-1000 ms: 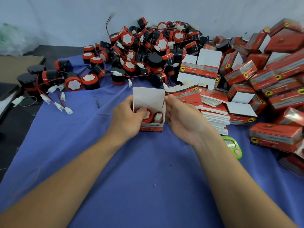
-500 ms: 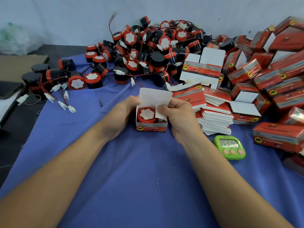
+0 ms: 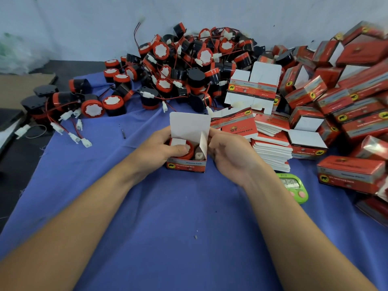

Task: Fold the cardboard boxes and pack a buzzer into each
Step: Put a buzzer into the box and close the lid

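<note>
A small red cardboard box (image 3: 186,165) stands open on the blue cloth, its white lid flap (image 3: 190,124) upright. Inside sits a red buzzer (image 3: 190,149) with its white connector beside it. My left hand (image 3: 159,148) grips the box's left side, and its thumb presses the left side flap down onto the buzzer. My right hand (image 3: 228,152) holds the box's right side, fingers pinching the right side flap (image 3: 203,141), which stands half raised. A heap of loose red and black buzzers (image 3: 178,66) lies behind.
A stack of flat unfolded boxes (image 3: 270,148) lies right of my right hand. Several packed red boxes (image 3: 352,89) pile up at the right. A green timer (image 3: 294,185) lies near my right wrist. Loose buzzers with wires (image 3: 63,106) lie at the left, near the cloth's edge.
My left thumb has come over the box and pushed the left flap onto the buzzer. My right hand has shifted from over the box's top to its right side, holding the right flap.
</note>
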### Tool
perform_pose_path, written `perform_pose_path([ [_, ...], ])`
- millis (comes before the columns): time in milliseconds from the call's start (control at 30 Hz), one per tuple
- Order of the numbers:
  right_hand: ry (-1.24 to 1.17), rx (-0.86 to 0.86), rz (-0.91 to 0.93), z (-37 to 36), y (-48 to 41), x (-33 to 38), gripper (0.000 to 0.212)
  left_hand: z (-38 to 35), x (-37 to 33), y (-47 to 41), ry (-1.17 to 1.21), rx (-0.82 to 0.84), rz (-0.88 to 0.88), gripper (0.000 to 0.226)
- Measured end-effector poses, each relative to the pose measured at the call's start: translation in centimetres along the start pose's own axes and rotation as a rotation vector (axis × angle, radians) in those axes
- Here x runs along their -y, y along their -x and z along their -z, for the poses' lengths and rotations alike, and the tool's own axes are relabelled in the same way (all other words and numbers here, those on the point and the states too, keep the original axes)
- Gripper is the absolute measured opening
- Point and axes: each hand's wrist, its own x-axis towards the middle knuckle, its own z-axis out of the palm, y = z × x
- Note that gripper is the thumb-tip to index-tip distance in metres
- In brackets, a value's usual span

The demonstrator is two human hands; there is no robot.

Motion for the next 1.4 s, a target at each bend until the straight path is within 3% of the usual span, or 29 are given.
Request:
perform_pose_path([
  [200,0.142,0.120,0.033,0.1,0.3,0.2,0.059,-1.1,-0.1,0.2,-0.026,-0.145,-0.045,0.057],
  [333,0.125,0.035,0.029,0.2,0.2,-0.1,0.050,-2.1,-0.3,0.5,-0.124,-0.217,-0.125,0.068],
  [467,0.044,-0.032,0.016,0.1,0.1,-0.1,0.045,-3.3,-0.4,0.4,-0.144,-0.296,-0.053,0.075],
  [733,-0.093,-0.254,0.015,0.0,-0.4,-0.2,0.026,-3.4,-0.6,0.4,0.157,-0.231,0.031,0.054],
  [800,-0.084,-0.237,0.021,-0.1,-0.4,-0.3,0.028,-3.8,-0.8,0.5,0.128,-0.268,0.022,0.052],
  [933,-0.007,-0.100,0.025,0.0,0.1,-0.3,0.039,-4.5,-1.0,0.6,0.038,-0.377,0.071,0.075],
  [1033,0.035,0.010,0.012,-0.3,0.3,-0.4,0.046,-4.8,-1.0,0.5,-0.083,-0.484,0.117,0.065],
  [1133,0.057,0.001,0.019,-0.7,0.2,-0.7,0.046,-4.9,-1.0,0.3,-0.129,-0.527,0.143,0.061],
  [1267,0.080,-0.062,0.028,-0.8,0.0,-0.8,0.046,-4.8,-0.9,0.4,-0.015,-0.465,0.130,0.063],
  [1400,0.154,-0.154,0.056,-1.0,-0.2,-0.6,0.042,-3.1,-1.8,1.2,0.160,-0.217,0.097,0.059],
])
